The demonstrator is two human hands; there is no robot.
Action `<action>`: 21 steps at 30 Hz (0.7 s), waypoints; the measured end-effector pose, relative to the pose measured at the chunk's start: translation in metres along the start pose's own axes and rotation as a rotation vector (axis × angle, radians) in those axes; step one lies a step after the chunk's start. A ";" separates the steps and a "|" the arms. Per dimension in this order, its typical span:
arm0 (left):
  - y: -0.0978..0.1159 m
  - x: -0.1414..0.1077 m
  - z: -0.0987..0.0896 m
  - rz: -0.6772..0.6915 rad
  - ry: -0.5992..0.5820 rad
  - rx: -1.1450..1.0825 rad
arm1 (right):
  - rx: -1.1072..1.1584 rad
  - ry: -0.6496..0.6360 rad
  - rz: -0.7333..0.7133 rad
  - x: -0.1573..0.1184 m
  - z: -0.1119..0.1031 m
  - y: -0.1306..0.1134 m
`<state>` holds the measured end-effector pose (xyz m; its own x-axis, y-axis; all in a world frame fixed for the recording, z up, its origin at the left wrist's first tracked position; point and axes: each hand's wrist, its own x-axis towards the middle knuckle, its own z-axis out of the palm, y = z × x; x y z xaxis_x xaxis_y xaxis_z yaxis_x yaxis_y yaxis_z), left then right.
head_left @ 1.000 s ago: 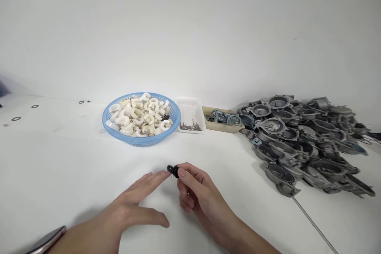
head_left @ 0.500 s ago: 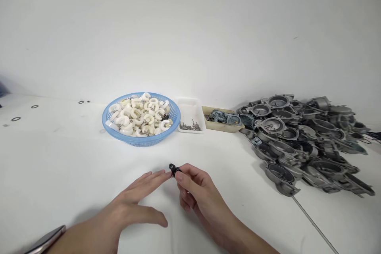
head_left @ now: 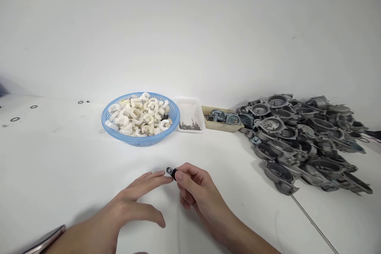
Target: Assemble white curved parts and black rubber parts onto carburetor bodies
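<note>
The right hand (head_left: 198, 190) has the grip that matters from where I stand: thumb and forefinger pinch a small black part (head_left: 170, 171), the remaining fingers curled underneath. Most of what shows of the part pokes out past the thumb tip, towards the left hand (head_left: 131, 200), with a pale, shiny spot near its free end; the rest is hidden between the fingers. It's held up over the desk (head_left: 74, 166), tilted a little.

The left grip is spread, thumb well away from the fingers, holding nothing. Its forefinger reaches right to the part's underside; whether it touches or just misses, I can't tell.

I'd judge the step in hand to be fingering or looking over that part between the two hands. The next move would seem to call for a steady right pinch and a light left fingertip, the part being so small.

Beyond the hands stands a blue basket (head_left: 139, 141) heaped with white pieces (head_left: 136, 117). Right of it come a white tray (head_left: 190, 107) with thin pins (head_left: 190, 127), then a cream tray (head_left: 222, 127) of metal bits, and a big pile of grey castings (head_left: 297, 147).
</note>
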<state>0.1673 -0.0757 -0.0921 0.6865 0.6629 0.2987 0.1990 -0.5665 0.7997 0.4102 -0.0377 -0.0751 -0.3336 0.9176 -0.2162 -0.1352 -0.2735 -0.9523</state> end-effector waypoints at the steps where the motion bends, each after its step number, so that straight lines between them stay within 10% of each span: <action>1: 0.000 0.001 0.000 0.009 0.007 -0.008 | -0.008 -0.003 -0.003 0.000 0.000 0.000; 21: -0.005 -0.012 -0.005 -0.151 -0.012 -0.291 | -0.024 -0.046 0.044 -0.005 0.002 -0.001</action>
<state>0.1544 -0.0783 -0.0976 0.6728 0.7222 0.1606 0.0919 -0.2970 0.9504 0.4103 -0.0428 -0.0721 -0.3818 0.8902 -0.2486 -0.0972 -0.3061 -0.9470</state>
